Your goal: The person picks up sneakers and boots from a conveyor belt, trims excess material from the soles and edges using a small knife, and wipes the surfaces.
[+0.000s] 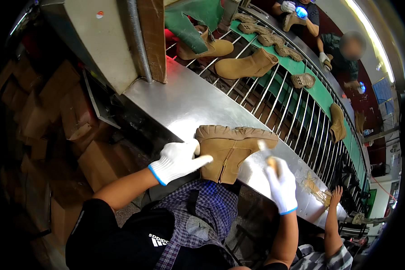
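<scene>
A tan ankle boot (213, 155) with a side zip is held upside down over the metal ledge, its lugged sole facing up and its toe to the right. My left hand (177, 160), in a white knit glove, grips it at the heel end with the thumb along its side. My right hand (282, 183), gloved too, is closed round the wooden handle of a small brush (271, 162). The brush's pale tip is near the toe, beside the sole edge; motion blurs it, and I cannot tell whether it touches.
Beyond the metal ledge (184, 96) runs a roller conveyor (274, 96) carrying tan boots (247, 64) and loose soles (279, 45) on green sheets. Cardboard boxes (101, 164) are piled at left. A co-worker's bare hand (336, 196) rests on the ledge at right; other people work across the conveyor.
</scene>
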Demonstrator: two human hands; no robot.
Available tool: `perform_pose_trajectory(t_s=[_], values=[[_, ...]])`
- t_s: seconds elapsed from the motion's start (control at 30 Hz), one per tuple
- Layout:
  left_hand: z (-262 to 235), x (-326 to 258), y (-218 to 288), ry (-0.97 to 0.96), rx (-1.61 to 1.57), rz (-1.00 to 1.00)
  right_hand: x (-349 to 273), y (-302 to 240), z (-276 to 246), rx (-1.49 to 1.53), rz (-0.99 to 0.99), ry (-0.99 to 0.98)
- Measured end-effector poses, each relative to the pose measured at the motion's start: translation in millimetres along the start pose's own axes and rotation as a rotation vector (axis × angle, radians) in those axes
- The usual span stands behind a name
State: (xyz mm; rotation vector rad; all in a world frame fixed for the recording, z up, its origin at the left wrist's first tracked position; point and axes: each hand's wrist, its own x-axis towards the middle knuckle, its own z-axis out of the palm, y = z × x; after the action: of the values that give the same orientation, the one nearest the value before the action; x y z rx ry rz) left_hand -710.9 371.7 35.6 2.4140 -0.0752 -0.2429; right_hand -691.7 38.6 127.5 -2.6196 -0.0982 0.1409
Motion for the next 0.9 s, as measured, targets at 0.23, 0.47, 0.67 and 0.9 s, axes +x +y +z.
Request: perform_pose_trajectory(t_s=[0.23,0.47,0.67,0.9], values=[[-9.3,47.7,-1.6,0.325,-0.121,0.421,29.4,-62.7,-0.8,-0.337,-0.218,-0.254],[9.6,64.8,-14.1,0.120,-0.195,0.409,55.1,-83.2,41.8,-0.183,-0.059,-0.349],[20.9,67.6,-18.9,0.349,-0.188,0.556,17.3,-120.3,57.9,-0.352,-0.162,-0.332],[20.2,70.1,-20.0,0.404,-0.096,0.595,16.6,-100.8,24.2,-0.253,-0.244,-0.368]])
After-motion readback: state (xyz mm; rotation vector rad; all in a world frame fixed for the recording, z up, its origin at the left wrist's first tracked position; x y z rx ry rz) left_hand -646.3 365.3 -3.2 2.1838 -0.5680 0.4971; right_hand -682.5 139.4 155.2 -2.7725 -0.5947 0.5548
